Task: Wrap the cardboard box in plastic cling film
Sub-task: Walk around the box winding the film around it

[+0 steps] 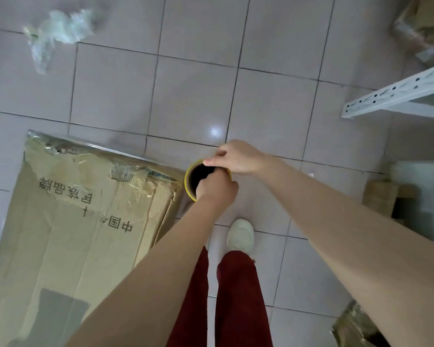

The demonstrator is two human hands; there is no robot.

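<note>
One cardboard box [68, 236] lies flat on the tiled floor [191, 86] at the person's left, printed characters on its top face, and shiny film already clings over its far edge and its far right corner. Just beside that corner stands the film roll [191, 180], seen end-on from above: a yellow-rimmed core with a dark hollow centre. Whether a sheet runs from the roll to the box cannot be told from here.

Both hands are on the roll. The left hand [217, 190] is curled closed around the near rim, with its fingers hooked down into the core. The right hand [234, 157] grips the far rim, thumb lying flat along the top edge and fingers folded over the outside. The roll is held upright, at the corner of the box.

Judged from this, the wrapping is under way: a pass of film is being carried round the box, and the person is at the turn of a corner. The next move probably calls for steady tension on the roll while walking it down the near right side, keeping the film flat against the cardboard so it does not bunch.

Farther out, a crumpled wad of film [57, 33] lies on the floor at far left, a white perforated rack beam [396, 92] sits at right, and a pale shoe [240, 235] stands below the hands.
</note>
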